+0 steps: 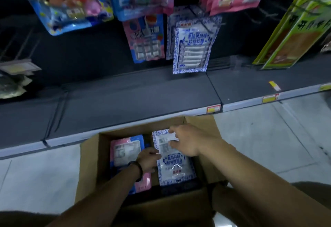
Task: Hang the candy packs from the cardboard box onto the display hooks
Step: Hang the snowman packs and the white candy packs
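Head view: the blue-and-white candy pack (174,158) in the cardboard box (89,164) is pinched at its top by the right hand (186,140) and gripped at its side by the left hand (148,159). Its top edge should be kept flat and uncovered for hooking.

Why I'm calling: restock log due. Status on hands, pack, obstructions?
Left hand and right hand both gripping blue-and-white pack. Pack not yet out of cardboard box. Nothing visible blocking the matching hung packs above.
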A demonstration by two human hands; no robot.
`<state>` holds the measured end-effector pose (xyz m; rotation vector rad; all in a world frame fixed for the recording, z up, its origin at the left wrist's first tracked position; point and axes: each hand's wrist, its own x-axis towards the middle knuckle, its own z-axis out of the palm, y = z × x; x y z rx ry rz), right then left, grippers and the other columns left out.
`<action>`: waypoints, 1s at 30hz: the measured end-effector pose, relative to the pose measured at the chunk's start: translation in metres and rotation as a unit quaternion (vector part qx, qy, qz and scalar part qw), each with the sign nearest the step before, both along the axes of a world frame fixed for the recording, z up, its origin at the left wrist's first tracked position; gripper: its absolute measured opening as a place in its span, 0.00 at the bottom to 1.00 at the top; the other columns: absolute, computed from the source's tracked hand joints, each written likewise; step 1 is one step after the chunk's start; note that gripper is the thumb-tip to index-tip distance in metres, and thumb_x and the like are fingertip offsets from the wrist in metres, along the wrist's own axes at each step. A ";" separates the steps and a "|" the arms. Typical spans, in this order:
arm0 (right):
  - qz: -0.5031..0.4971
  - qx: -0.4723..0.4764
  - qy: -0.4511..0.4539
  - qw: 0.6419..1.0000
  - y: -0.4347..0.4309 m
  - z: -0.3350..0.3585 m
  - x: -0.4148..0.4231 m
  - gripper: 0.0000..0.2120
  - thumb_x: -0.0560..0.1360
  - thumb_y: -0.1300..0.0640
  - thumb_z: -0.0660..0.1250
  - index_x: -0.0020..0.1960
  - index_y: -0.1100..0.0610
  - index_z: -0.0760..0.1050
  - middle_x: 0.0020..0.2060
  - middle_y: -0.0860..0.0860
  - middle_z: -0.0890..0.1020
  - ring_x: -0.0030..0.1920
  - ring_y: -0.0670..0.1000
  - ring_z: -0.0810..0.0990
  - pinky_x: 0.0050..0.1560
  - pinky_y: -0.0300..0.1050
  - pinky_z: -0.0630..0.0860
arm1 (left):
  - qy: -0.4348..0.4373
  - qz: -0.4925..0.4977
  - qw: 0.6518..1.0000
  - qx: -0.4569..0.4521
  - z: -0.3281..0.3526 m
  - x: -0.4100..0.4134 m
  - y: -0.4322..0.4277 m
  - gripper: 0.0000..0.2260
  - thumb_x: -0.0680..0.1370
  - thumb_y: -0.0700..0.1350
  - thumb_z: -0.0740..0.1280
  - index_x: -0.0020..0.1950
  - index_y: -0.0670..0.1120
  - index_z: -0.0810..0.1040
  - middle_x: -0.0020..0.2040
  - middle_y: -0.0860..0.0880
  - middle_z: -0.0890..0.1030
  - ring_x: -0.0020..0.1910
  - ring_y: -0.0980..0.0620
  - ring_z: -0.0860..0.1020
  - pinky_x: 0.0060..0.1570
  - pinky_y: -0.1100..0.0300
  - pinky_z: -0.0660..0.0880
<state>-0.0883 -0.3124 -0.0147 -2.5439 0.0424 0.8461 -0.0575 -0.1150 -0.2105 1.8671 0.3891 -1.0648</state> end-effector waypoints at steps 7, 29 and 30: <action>-0.007 -0.002 0.066 0.998 -0.002 -0.042 0.006 0.36 0.82 0.47 0.71 0.84 0.52 0.58 0.77 0.56 0.72 0.75 0.58 0.73 0.73 0.50 0.72 | 0.092 0.050 0.994 0.007 -0.031 -0.024 -0.007 0.08 0.81 0.40 0.73 0.51 0.50 0.75 0.48 0.49 0.79 0.47 0.50 0.80 0.48 0.54 0.78; 0.016 -0.062 0.098 0.993 -0.032 -0.057 0.004 0.41 0.74 0.48 0.80 0.80 0.50 0.63 0.74 0.54 0.75 0.71 0.57 0.75 0.66 0.48 0.73 | 0.107 0.143 0.974 -0.139 -0.004 -0.031 -0.011 0.11 0.85 0.37 0.66 0.61 0.52 0.80 0.60 0.44 0.86 0.59 0.40 0.84 0.55 0.39 0.83; 0.009 -0.057 0.097 0.994 -0.033 -0.055 0.002 0.44 0.73 0.47 0.81 0.81 0.49 0.61 0.74 0.54 0.74 0.72 0.57 0.74 0.67 0.49 0.73 | 0.105 0.155 0.971 -0.151 0.005 -0.031 -0.004 0.11 0.85 0.37 0.66 0.60 0.53 0.80 0.60 0.45 0.86 0.60 0.40 0.84 0.55 0.39 0.83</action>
